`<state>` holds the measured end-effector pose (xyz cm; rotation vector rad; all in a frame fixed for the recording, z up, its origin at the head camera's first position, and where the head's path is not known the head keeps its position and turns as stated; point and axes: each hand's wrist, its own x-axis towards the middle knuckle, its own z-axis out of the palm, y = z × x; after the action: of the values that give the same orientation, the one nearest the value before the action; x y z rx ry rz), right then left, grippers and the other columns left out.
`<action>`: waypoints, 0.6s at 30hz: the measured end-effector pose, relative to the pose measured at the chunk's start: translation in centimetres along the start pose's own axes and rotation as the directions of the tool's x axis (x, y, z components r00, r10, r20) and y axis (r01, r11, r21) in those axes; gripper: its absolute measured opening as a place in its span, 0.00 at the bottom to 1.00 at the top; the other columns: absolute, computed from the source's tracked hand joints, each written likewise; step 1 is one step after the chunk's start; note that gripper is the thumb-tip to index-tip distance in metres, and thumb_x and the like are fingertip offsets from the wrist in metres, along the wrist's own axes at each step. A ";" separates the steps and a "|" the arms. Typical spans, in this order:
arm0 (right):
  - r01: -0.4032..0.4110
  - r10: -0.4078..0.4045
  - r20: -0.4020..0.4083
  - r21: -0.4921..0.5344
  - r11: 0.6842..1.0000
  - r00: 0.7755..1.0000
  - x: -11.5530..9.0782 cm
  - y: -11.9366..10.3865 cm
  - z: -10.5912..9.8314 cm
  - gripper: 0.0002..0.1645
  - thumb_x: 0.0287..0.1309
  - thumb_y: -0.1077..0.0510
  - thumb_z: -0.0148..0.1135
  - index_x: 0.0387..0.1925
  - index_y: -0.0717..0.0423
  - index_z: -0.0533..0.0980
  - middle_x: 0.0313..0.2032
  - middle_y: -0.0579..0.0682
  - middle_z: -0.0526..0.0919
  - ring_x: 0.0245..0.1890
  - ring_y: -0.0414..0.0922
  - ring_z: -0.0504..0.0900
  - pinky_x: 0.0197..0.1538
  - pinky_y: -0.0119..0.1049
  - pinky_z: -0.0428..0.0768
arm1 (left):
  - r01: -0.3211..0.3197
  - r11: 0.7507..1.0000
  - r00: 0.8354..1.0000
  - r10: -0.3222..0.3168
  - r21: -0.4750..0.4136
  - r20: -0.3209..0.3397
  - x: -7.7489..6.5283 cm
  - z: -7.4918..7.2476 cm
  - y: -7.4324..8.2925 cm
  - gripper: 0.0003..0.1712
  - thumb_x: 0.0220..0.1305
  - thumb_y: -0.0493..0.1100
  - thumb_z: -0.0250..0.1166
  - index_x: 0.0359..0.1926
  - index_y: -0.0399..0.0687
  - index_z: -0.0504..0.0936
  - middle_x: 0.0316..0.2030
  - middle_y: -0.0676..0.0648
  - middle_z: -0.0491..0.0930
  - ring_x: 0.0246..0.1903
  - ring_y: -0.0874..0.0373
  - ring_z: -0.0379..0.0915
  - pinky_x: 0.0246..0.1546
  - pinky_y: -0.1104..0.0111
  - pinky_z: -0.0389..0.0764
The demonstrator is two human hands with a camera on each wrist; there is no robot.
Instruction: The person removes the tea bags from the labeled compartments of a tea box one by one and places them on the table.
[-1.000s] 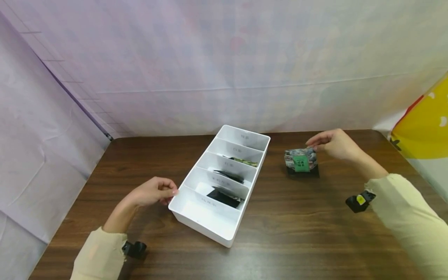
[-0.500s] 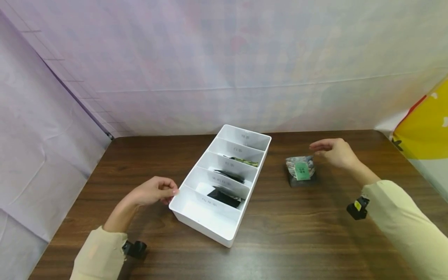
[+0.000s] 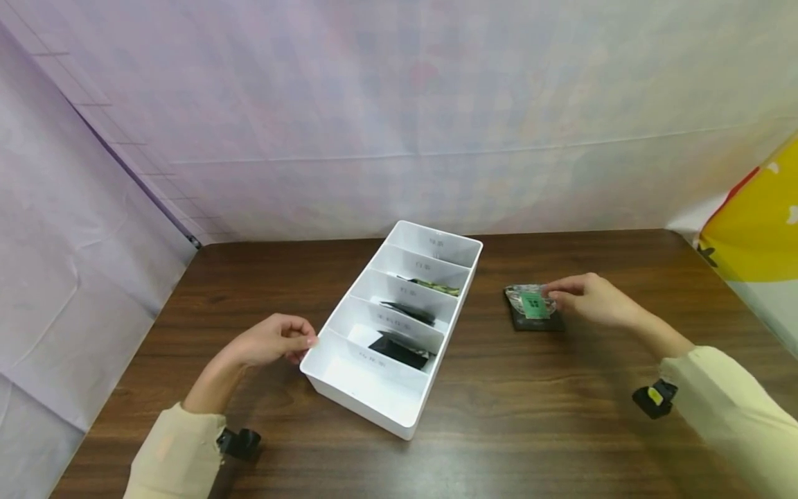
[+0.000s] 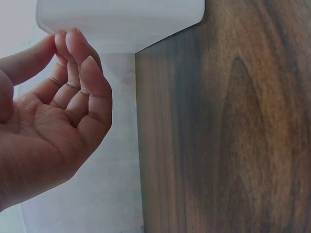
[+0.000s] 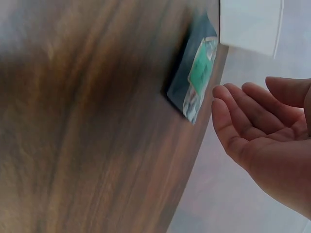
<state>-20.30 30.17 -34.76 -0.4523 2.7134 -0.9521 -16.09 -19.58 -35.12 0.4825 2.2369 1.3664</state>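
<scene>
On the right of the table, in the head view, a small flat black sachet [image 3: 525,322] with a green label and a patterned upper part lies flat. My right hand [image 3: 592,299] is at its upper right corner, fingers relaxed and slightly bent. In the right wrist view a gap separates thumb and fingers, and the sachet [image 5: 199,68] lies beyond the fingertips. My left hand [image 3: 274,339] pinches the near left rim of a white divided box [image 3: 368,416] between thumb and fingers. The left wrist view shows those fingertips together at the box's edge [image 4: 126,24].
Several packets stand in the box's middle compartments, including a black packet [image 3: 399,350] and a green patterned one [image 3: 436,287]. Handwritten labels mark the dividers. The brown table [image 3: 536,430] ends at a pale curtain [image 3: 411,138]. A yellow cloth [image 3: 754,222] hangs at right.
The sachet has come slightly nearer on the table and now lies flatter. My right hand moved off it, then came down again to its corner. The left hand and box stay put.
</scene>
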 end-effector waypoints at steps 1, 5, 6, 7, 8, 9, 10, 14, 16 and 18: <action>0.003 -0.003 0.008 0.007 1.000 1.000 -0.1 -0.1 0.2 0.19 0.65 0.59 0.50 0.50 0.71 0.72 0.36 0.59 0.82 0.35 0.52 0.81 0.33 0.38 0.78 | -0.003 1.000 1.000 0.003 0.001 0.002 0.0 0.0 0.0 0.08 0.63 0.32 0.55 0.33 0.24 0.72 0.22 0.50 0.72 0.22 0.61 0.69 0.25 0.68 0.74; -0.001 0.001 0.023 -0.006 1.000 1.000 -0.3 -0.5 1.0 0.21 0.66 0.58 0.48 0.52 0.72 0.71 0.33 0.55 0.81 0.34 0.50 0.79 0.32 0.37 0.77 | -0.005 1.000 1.000 0.005 -0.005 0.005 0.0 0.0 0.1 0.08 0.63 0.31 0.55 0.33 0.24 0.72 0.22 0.49 0.72 0.22 0.61 0.69 0.24 0.69 0.73; -0.002 0.003 0.026 -0.016 1.000 1.000 -0.3 -0.5 1.2 0.21 0.66 0.58 0.47 0.52 0.71 0.71 0.32 0.55 0.81 0.34 0.50 0.79 0.32 0.37 0.76 | -0.007 1.000 1.000 0.007 -0.005 0.006 0.0 0.0 0.1 0.08 0.63 0.31 0.55 0.33 0.24 0.72 0.22 0.49 0.72 0.22 0.61 0.69 0.24 0.69 0.73; -0.004 0.005 0.031 -0.024 1.000 1.000 -0.3 -0.6 1.4 0.21 0.66 0.58 0.47 0.52 0.71 0.70 0.32 0.54 0.81 0.34 0.49 0.79 0.31 0.37 0.76 | -0.008 1.000 1.000 0.008 -0.004 0.006 0.1 0.0 0.1 0.08 0.63 0.31 0.55 0.33 0.24 0.72 0.22 0.49 0.72 0.22 0.61 0.69 0.24 0.69 0.74; -0.006 0.007 0.034 -0.031 1.000 0.999 -0.3 -0.6 1.6 0.21 0.67 0.58 0.46 0.53 0.72 0.70 0.32 0.54 0.81 0.33 0.49 0.79 0.31 0.37 0.76 | -0.007 1.000 1.000 0.007 -0.004 0.006 0.1 0.0 0.1 0.08 0.63 0.31 0.55 0.33 0.24 0.72 0.22 0.48 0.72 0.22 0.61 0.69 0.25 0.69 0.74; -0.007 0.008 0.039 -0.036 0.999 0.999 -0.3 -0.6 1.7 0.22 0.67 0.58 0.46 0.53 0.72 0.70 0.32 0.55 0.81 0.33 0.49 0.79 0.31 0.37 0.76 | -0.005 1.000 1.000 0.005 -0.004 0.005 0.1 0.0 0.0 0.08 0.63 0.31 0.55 0.33 0.24 0.72 0.22 0.48 0.72 0.22 0.61 0.69 0.25 0.69 0.74; -0.005 0.007 0.043 -0.042 0.999 0.999 -0.3 -0.6 1.9 0.22 0.67 0.58 0.46 0.52 0.72 0.70 0.32 0.55 0.81 0.32 0.49 0.79 0.31 0.37 0.76 | -0.002 1.000 1.000 0.002 -0.004 0.004 0.1 0.0 0.0 0.08 0.63 0.31 0.55 0.33 0.24 0.72 0.22 0.48 0.72 0.22 0.61 0.70 0.25 0.69 0.74; -0.005 0.007 0.042 -0.039 0.999 0.999 -0.1 -0.6 2.4 0.22 0.67 0.58 0.46 0.51 0.74 0.70 0.32 0.56 0.81 0.32 0.49 0.79 0.32 0.38 0.77 | 0.001 1.000 1.000 -0.001 0.002 0.003 0.1 0.0 0.0 0.08 0.63 0.31 0.55 0.33 0.24 0.72 0.22 0.48 0.72 0.22 0.61 0.70 0.25 0.68 0.74; -0.015 0.017 0.036 -0.033 0.999 0.999 0.0 -0.5 2.5 0.22 0.67 0.57 0.46 0.51 0.74 0.70 0.32 0.56 0.81 0.32 0.49 0.79 0.33 0.39 0.78 | 0.001 1.000 1.000 -0.001 0.003 0.004 0.1 0.0 0.0 0.08 0.63 0.31 0.55 0.33 0.24 0.72 0.22 0.48 0.72 0.22 0.60 0.70 0.25 0.69 0.74; -0.027 0.028 0.032 -0.026 0.999 0.999 0.3 -0.4 2.5 0.23 0.67 0.56 0.45 0.51 0.74 0.70 0.33 0.57 0.80 0.33 0.50 0.79 0.34 0.39 0.78 | 0.000 1.000 1.000 0.000 0.002 0.004 0.1 0.0 0.0 0.08 0.63 0.31 0.55 0.33 0.24 0.72 0.22 0.48 0.72 0.22 0.60 0.70 0.25 0.68 0.74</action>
<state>-19.71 28.31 -36.43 -0.4302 2.6986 -0.8960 -16.19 -19.56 -35.16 0.4856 2.2352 1.3625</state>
